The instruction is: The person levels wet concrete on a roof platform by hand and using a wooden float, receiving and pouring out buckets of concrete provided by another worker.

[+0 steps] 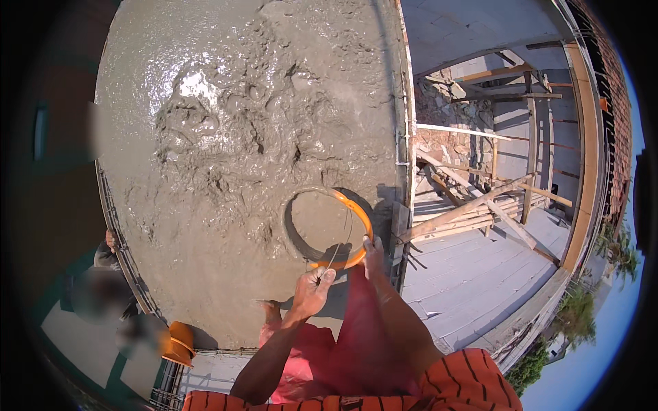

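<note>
An orange bucket (356, 214) is in front of me over the wet grey concrete (226, 157), its round mouth facing up toward me. Grey concrete smears its rim and inside; whether it is full or only coated I cannot tell. At the near side of the mouth, my left hand (313, 293) is closed in a pinch on the bucket's thin wire handle. My right hand (373, 257) grips the right side of the orange rim, thumb and fingers around its edge.
Rebar and a formwork edge (409, 137) bound the concrete on the right. Beyond lies a lower space with crossed timber planks (473, 209) and grey block walls. At left, another person's hand (110, 238) touches the edge, near orange buckets (179, 344).
</note>
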`<state>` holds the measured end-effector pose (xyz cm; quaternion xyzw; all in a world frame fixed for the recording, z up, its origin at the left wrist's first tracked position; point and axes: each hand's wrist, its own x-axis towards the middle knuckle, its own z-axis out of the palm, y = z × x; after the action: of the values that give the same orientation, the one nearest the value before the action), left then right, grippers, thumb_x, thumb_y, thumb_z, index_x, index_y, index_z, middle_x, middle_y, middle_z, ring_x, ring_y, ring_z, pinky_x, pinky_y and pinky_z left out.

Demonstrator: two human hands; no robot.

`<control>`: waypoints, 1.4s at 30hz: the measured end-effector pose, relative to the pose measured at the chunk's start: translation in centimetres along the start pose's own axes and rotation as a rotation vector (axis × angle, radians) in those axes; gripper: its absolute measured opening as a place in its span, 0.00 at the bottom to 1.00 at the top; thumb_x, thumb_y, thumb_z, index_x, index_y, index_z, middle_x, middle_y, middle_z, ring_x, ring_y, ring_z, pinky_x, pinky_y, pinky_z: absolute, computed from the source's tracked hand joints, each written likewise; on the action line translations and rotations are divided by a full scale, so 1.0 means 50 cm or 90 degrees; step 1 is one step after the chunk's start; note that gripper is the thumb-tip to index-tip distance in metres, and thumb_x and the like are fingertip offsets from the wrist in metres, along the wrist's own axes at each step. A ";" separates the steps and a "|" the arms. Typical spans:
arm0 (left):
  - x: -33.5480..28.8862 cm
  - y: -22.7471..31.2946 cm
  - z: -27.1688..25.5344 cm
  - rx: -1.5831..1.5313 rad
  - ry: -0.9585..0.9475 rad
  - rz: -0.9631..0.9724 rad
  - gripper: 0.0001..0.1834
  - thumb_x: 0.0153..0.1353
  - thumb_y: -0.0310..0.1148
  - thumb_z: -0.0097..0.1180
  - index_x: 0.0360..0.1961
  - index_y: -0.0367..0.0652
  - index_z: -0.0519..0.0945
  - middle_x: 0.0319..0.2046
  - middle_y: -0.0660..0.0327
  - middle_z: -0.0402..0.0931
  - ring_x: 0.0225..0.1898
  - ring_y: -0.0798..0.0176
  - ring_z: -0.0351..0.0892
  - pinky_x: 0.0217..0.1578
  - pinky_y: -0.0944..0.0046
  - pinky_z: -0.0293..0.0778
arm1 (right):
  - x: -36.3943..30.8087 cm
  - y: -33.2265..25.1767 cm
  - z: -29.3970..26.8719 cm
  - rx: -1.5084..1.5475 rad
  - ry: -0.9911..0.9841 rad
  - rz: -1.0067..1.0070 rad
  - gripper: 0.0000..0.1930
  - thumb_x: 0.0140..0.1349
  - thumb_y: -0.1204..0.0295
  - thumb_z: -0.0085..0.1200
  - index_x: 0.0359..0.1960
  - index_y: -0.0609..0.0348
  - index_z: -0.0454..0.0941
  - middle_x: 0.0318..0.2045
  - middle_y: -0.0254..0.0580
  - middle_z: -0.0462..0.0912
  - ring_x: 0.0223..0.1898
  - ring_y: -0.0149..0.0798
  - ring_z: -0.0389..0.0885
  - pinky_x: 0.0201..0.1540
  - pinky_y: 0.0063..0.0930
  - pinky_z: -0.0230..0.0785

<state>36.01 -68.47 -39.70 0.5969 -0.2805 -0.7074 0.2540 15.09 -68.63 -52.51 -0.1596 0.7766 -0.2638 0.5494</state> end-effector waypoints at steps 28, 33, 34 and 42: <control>0.916 0.496 0.267 0.236 0.045 0.237 0.22 0.62 0.46 0.46 0.24 0.34 0.76 0.16 0.62 0.69 0.21 0.68 0.65 0.25 0.63 0.64 | 0.519 -0.588 -0.026 0.342 0.101 -0.129 0.10 0.51 0.82 0.50 0.33 0.65 0.64 0.26 0.40 0.69 0.24 0.36 0.73 0.28 0.34 0.76; 0.959 0.556 0.254 0.182 0.034 0.304 0.22 0.61 0.47 0.47 0.24 0.35 0.76 0.16 0.65 0.66 0.21 0.71 0.63 0.24 0.65 0.63 | 0.547 -0.640 0.005 0.359 0.127 -0.160 0.12 0.53 0.80 0.50 0.38 0.63 0.63 0.32 0.43 0.67 0.32 0.42 0.73 0.37 0.43 0.76; 0.950 0.552 0.255 0.191 0.018 0.304 0.22 0.61 0.47 0.47 0.24 0.36 0.75 0.16 0.65 0.66 0.21 0.71 0.62 0.24 0.65 0.63 | 0.547 -0.623 0.000 0.384 0.109 -0.180 0.12 0.53 0.79 0.50 0.37 0.63 0.63 0.33 0.44 0.67 0.32 0.42 0.73 0.38 0.43 0.75; 0.851 0.465 0.273 0.264 -0.048 0.342 0.20 0.62 0.44 0.46 0.23 0.38 0.75 0.18 0.65 0.70 0.22 0.73 0.66 0.26 0.66 0.64 | 0.456 -0.550 -0.052 0.341 0.114 -0.108 0.10 0.53 0.79 0.51 0.35 0.61 0.65 0.30 0.39 0.68 0.28 0.34 0.73 0.31 0.34 0.76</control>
<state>16.39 -113.34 -51.50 0.5145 -0.5746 -0.5646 0.2938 3.62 -102.52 -53.30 -0.0490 0.7084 -0.5176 0.4773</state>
